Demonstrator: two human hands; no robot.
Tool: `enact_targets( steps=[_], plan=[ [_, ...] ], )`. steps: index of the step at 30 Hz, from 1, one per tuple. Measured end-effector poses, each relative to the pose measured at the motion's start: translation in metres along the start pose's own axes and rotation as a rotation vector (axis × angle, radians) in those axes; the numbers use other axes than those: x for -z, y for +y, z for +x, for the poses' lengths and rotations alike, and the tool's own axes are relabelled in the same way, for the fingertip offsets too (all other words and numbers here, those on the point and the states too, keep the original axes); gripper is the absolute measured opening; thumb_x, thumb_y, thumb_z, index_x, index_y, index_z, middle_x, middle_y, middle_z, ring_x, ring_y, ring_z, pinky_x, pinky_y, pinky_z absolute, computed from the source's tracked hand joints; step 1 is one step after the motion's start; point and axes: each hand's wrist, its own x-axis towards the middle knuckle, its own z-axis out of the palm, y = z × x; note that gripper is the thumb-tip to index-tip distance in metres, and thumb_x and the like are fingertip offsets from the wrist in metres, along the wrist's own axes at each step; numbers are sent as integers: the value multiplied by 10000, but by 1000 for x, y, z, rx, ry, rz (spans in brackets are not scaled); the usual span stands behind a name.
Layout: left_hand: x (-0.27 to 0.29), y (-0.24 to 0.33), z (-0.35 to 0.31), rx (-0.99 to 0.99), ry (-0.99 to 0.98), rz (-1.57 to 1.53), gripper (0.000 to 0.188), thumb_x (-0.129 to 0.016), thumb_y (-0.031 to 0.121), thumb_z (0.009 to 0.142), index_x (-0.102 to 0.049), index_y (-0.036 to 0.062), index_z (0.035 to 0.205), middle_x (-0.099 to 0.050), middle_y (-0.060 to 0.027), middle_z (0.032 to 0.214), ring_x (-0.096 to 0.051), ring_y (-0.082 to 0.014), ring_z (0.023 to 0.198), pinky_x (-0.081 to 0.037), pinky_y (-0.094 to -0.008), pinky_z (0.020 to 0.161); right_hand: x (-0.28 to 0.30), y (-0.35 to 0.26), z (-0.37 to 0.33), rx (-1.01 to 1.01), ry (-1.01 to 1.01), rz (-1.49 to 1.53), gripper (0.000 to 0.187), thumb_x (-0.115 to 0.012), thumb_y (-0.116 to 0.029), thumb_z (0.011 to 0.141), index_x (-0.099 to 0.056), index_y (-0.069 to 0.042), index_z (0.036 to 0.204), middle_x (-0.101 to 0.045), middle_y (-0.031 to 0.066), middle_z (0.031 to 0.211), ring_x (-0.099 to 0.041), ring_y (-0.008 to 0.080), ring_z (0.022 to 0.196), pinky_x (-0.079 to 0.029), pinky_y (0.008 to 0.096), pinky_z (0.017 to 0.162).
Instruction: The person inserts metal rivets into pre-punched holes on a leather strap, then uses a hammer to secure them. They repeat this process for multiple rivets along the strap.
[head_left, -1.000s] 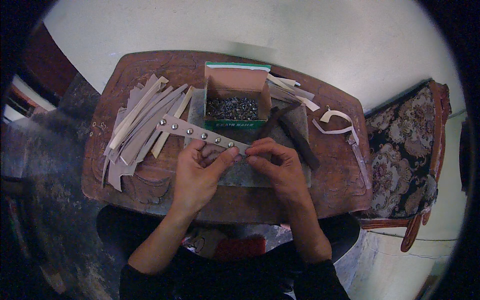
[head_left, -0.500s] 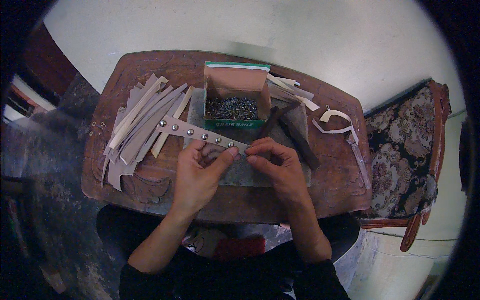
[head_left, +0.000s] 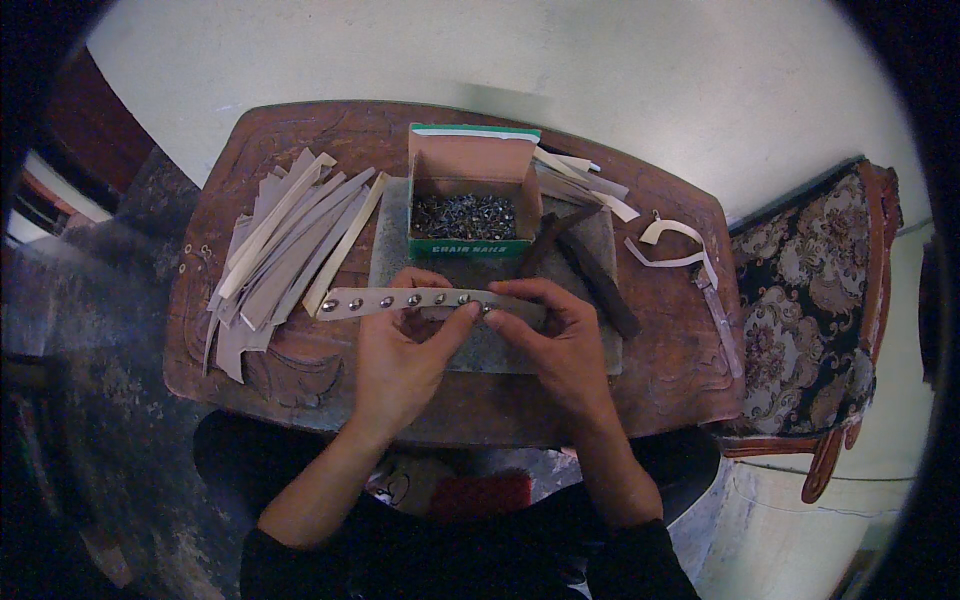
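A pale strip (head_left: 372,301), perhaps leather or card, lies level between my hands above the table. Several silver dome-headed nails (head_left: 414,300) stand in a row along it. My left hand (head_left: 400,355) grips the strip, thumb on the near side and fingers behind. Thumb and bent index finger of my right hand (head_left: 560,345) close around the strip's right part, where one nail head (head_left: 487,309) shows between the two thumbs. Fingertips behind the strip are hidden. Just beyond my hands, an open green cardboard box (head_left: 475,248) holds many loose nails (head_left: 465,215).
The box rests on a grey slab (head_left: 470,355) on a carved wooden table (head_left: 300,415). A pile of strips (head_left: 290,245) lies left, more strips (head_left: 585,180) behind. Dark bars (head_left: 600,280) sit right of the box, beside a curled pale band (head_left: 690,255). A patterned chair (head_left: 805,300) stands right.
The strip has turned from a slant to nearly level, its left end dropping. My right hand has moved slightly left, its thumb now beside a nail near my left thumb.
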Motion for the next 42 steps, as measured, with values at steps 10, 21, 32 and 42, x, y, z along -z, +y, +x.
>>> enact_targets(
  steps=[10,21,32,42],
  plan=[
    [-6,0,-1,9,51,15,175,-658,-1,826,-521,15,934,-601,-27,842,-585,-70,778,-485,-201,661,-4,6,-3,20,43,-11,209,-727,-59,783,-668,-11,977,-673,68,966,-611,112,917,-478,254,826],
    [-10,1,-6,-9,74,131,142,-632,20,849,-515,31,930,-574,-2,808,-543,-40,742,-446,-185,616,-9,12,-5,76,78,-12,145,-719,-51,788,-671,-9,918,-649,45,865,-597,92,813,-474,236,743],
    [-13,-1,-9,-98,118,273,100,-639,16,834,-559,13,895,-607,-20,762,-555,-44,714,-439,-199,581,-10,14,-5,153,77,-165,123,-715,-46,777,-661,-5,880,-644,59,812,-603,105,767,-478,248,698],
    [-12,-2,-9,-149,132,412,100,-653,21,824,-576,11,888,-616,-39,723,-560,-54,653,-427,-210,517,-13,19,-5,75,98,-100,98,-703,-59,791,-652,-1,851,-643,37,787,-559,57,726,-453,225,638]
  ],
)
